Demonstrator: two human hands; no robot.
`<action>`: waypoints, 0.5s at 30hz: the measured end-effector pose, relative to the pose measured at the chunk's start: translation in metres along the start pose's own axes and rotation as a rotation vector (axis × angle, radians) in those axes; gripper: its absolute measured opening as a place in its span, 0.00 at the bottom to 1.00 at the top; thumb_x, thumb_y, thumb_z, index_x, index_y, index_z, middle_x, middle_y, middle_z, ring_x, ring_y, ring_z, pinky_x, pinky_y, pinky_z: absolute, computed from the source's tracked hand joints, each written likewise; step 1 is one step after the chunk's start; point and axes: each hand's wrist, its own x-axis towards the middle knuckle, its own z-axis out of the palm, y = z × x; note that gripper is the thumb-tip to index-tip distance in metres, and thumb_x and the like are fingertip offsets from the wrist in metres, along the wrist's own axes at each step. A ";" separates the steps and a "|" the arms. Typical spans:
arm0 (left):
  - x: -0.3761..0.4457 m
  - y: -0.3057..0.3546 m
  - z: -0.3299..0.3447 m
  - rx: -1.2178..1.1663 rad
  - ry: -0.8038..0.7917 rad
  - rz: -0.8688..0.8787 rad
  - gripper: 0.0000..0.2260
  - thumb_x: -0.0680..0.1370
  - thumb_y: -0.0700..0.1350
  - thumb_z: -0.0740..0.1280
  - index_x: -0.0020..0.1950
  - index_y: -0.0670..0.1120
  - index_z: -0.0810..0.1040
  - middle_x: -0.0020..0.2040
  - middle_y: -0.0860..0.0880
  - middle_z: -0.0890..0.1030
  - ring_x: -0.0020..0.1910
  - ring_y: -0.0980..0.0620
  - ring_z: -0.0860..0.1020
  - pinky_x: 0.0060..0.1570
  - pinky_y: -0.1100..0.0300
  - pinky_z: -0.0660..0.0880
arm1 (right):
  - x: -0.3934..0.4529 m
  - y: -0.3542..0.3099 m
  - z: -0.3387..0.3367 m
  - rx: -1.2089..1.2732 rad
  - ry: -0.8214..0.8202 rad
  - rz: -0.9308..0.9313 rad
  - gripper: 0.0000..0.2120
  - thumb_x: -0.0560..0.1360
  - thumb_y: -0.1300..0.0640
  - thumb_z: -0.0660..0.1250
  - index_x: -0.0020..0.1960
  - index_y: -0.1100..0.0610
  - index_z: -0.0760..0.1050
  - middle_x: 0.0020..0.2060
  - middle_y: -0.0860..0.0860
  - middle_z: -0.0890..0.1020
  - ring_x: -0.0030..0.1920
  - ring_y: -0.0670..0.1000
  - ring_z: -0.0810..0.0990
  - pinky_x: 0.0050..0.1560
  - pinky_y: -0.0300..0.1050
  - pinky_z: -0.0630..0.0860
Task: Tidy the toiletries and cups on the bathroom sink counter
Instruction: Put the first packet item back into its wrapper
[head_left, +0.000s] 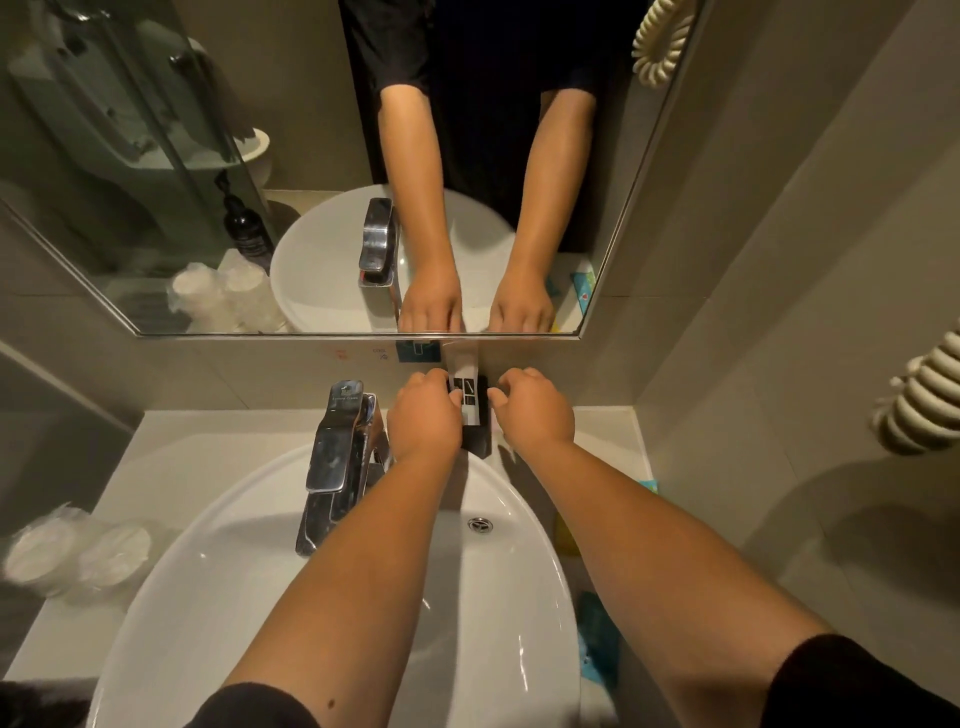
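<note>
A black box (475, 426) with a white label is seen standing at the far edge of the desk (218, 431), against the wall just below the mirror (311, 156) and to the right of the chrome tap (340, 457). It is flanked by both hands: the left hand (423, 415) is pressed to its left side with fingers curled, and the right hand (535, 410) is set at its right side, thumb touching the box; whether the box is lifted or only steadied cannot be told. Both forearms are stretched across the white basin (260, 587), whose drain (479, 525) is seen between them. At the near left of the desk, two wrapped cups (78, 556) are placed side by side, blurred. Along the right of the basin, blue packets (597, 639) and a yellow item (563, 535) are laid on the desk. A coiled cord (924, 400) is hung on the right wall. In the mirror, a dark pump bottle (247, 228) is reflected.
</note>
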 end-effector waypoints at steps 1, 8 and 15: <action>-0.006 0.000 -0.003 0.053 0.008 0.054 0.12 0.81 0.49 0.61 0.61 0.46 0.74 0.57 0.43 0.76 0.55 0.43 0.75 0.49 0.49 0.71 | -0.005 0.003 -0.006 -0.059 -0.001 -0.041 0.13 0.80 0.50 0.60 0.57 0.56 0.77 0.55 0.55 0.77 0.54 0.58 0.77 0.47 0.50 0.75; -0.051 0.002 -0.018 0.343 -0.048 0.427 0.14 0.80 0.53 0.58 0.60 0.47 0.72 0.58 0.47 0.76 0.57 0.45 0.72 0.53 0.52 0.68 | -0.057 0.038 -0.049 -0.422 -0.047 -0.163 0.15 0.80 0.50 0.59 0.60 0.58 0.76 0.57 0.56 0.77 0.59 0.58 0.73 0.56 0.49 0.71; -0.083 0.016 -0.010 0.411 -0.114 0.676 0.16 0.80 0.55 0.58 0.59 0.46 0.73 0.58 0.46 0.77 0.59 0.44 0.72 0.56 0.51 0.67 | -0.130 0.067 -0.060 -0.487 -0.072 -0.036 0.15 0.80 0.51 0.57 0.60 0.58 0.75 0.58 0.56 0.76 0.60 0.58 0.73 0.57 0.50 0.71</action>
